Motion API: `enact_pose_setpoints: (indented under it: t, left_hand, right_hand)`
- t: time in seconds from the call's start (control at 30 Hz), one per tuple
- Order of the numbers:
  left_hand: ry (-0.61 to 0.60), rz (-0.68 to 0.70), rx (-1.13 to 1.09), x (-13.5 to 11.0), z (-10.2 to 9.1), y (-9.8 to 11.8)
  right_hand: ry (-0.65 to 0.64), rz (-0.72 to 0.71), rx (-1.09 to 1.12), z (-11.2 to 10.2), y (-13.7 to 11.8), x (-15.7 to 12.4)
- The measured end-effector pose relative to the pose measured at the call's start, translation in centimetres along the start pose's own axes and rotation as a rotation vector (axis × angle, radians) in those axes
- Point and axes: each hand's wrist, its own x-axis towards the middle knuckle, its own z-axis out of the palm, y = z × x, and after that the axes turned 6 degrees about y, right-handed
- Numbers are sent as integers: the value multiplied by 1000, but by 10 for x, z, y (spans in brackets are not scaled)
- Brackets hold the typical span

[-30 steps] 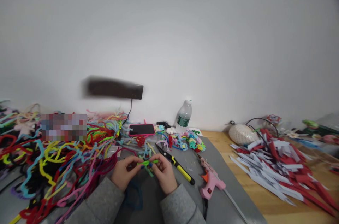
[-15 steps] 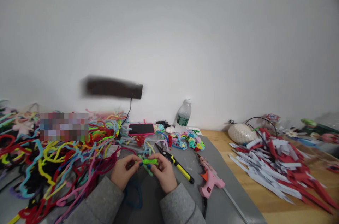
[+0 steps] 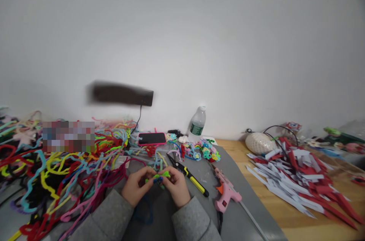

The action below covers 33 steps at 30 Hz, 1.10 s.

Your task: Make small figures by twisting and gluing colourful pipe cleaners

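Low in the middle of the head view, my left hand (image 3: 138,186) and my right hand (image 3: 175,186) meet over the grey mat. Between their fingertips is a small bright green twisted pipe cleaner (image 3: 165,174), with a dark blue bit at its middle. Both hands are closed in a pinch on it, thumbs towards me. Fingers hide part of the piece. Just right of my right hand lie pliers (image 3: 196,183) with yellow and black handles. Farther right rests a pink glue gun (image 3: 228,194) with a glue stick sticking out of its back.
Tangled coloured pipe cleaners (image 3: 54,174) fill the left side. A phone (image 3: 152,138), a water bottle (image 3: 197,124) and small pipe-cleaner flowers (image 3: 210,151) stand along the wall. Red and white strips (image 3: 302,180) are heaped on the wooden tabletop at right, beside a white textured object (image 3: 260,143).
My left hand has shifted slightly right, closer to my right hand. The green piece has turned a little, and the blue bit now shows at its middle.
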Motion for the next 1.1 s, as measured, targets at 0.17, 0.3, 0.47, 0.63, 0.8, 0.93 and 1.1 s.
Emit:
enact_pose_setpoints:
  t: [0.17,0.3,0.47,0.63,0.8,0.93,1.1]
  left_hand:
    - [44,12,23,1,-2,0]
    - [76,-20,-17,1,-2,1]
    - [56,-60,-92,0,-2,0]
    - [-10,-99,-141,-1,0,-1]
    - [13,-71,-81,0,-2,2]
    - [33,-40,-20,1,-2,1]
    - [41,-62,-32,2,-3,2]
  right_hand:
    - [52,-21,56,-2,2,0]
    - [101,-57,88,-6,8,1]
    - [117,-75,40,-6,8,0]
    - [34,-76,5,-2,1,-1]
    - [3,-56,9,0,-2,-2]
    - [9,-47,-2,1,-3,-2]
    - [19,-16,29,2,-4,-1]
